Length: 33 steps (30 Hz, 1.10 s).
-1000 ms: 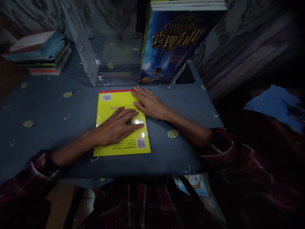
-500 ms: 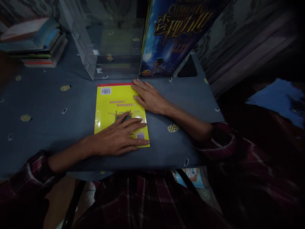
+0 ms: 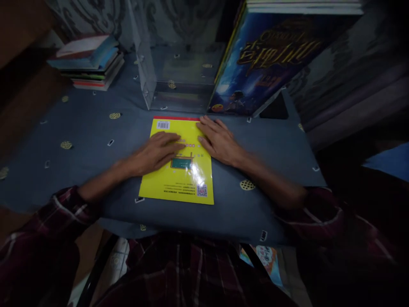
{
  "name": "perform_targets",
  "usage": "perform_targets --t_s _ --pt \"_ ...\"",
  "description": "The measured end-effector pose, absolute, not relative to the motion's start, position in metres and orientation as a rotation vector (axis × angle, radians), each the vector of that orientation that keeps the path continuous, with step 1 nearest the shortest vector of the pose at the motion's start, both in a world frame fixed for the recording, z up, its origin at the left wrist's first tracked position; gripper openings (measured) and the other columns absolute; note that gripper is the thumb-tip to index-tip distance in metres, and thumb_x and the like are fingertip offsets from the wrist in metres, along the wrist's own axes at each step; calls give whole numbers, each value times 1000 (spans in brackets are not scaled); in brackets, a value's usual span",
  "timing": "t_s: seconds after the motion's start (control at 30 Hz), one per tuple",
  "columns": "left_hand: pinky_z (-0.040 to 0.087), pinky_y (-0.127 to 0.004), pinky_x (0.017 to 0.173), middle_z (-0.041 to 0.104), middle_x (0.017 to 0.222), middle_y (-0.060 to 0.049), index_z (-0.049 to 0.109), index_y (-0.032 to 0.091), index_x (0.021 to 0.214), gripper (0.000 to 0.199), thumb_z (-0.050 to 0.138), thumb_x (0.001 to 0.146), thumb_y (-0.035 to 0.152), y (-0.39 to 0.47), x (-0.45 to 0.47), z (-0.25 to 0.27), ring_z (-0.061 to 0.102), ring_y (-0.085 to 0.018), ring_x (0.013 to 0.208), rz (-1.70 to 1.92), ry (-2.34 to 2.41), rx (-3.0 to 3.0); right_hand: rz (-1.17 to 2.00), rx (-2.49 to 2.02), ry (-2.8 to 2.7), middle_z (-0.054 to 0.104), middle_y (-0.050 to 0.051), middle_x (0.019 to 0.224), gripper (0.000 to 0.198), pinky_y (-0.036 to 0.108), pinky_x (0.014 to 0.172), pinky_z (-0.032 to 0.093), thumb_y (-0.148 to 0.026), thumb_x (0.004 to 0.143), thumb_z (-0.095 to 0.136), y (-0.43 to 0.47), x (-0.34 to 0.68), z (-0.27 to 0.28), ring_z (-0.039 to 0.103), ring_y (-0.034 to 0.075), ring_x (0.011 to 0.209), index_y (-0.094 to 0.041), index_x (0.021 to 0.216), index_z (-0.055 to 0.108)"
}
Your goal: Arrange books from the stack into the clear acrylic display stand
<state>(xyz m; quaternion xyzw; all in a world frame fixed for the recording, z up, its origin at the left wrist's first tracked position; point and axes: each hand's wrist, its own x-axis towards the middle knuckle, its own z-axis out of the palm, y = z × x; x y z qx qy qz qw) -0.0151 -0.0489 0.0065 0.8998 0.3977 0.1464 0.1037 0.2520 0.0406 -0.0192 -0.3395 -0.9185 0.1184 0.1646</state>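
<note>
A yellow book (image 3: pixel 182 185) with a red strip along its far edge lies flat on the cloth-covered table. It shows a barcode, a small chalkboard picture and a QR code, with its print upside down to me. My left hand (image 3: pixel 156 153) rests flat on the book's upper left part, fingers stretched toward the middle. On the far right corner lies my right hand (image 3: pixel 220 140), fingers extended over the book's edge and palm partly on the tablecloth. Neither hand grips anything.
Behind the book stands a clear plastic book rack (image 3: pixel 179 96), with a tall blue book (image 3: pixel 255 72) upright at its right side. A dark flat object (image 3: pixel 275 106) lies beside it. At the back left is a stack of books (image 3: pixel 91 64). The patterned tablecloth (image 3: pixel 111 179) covers the table.
My left hand has slid from the book's near part up to its far left part, uncovering the lower print. My right hand stays at the far right corner. The camera view has shifted left.
</note>
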Motion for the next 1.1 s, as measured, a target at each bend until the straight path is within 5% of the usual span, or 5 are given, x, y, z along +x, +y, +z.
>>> perform_targets --t_s 0.27,0.5,0.77,1.1 --pt "42 -52 117 58 146 -19 59 15 141 44 34 110 33 -38 -32 -8 52 -28 139 543 1270 2683 333 -332 -2754 74 12 131 33 59 115 45 -21 105 45 -37 230 0 64 28 130 -20 123 73" --pt "46 -54 113 62 141 -21 61 14 138 43 34 110 33 -38 -31 -17 57 -30 134 652 1246 2764 459 271 -2940 57 7 156 36 47 124 39 -18 108 47 -80 188 10 44 21 151 -20 142 60" --pt "46 -54 113 61 142 -20 61 14 138 42 36 110 32 -37 -31 -18 57 -29 134 651 1241 2777 607 266 -2934 54 11 158 40 48 129 31 -17 103 53 -83 193 4 41 24 153 -13 142 60" --pt "46 -53 114 61 144 -20 60 13 140 43 35 111 32 -39 -32 -16 57 -29 135 606 1281 2798 723 207 -2805 63 13 149 39 48 127 38 -15 104 44 -84 217 3 42 25 153 -9 136 64"
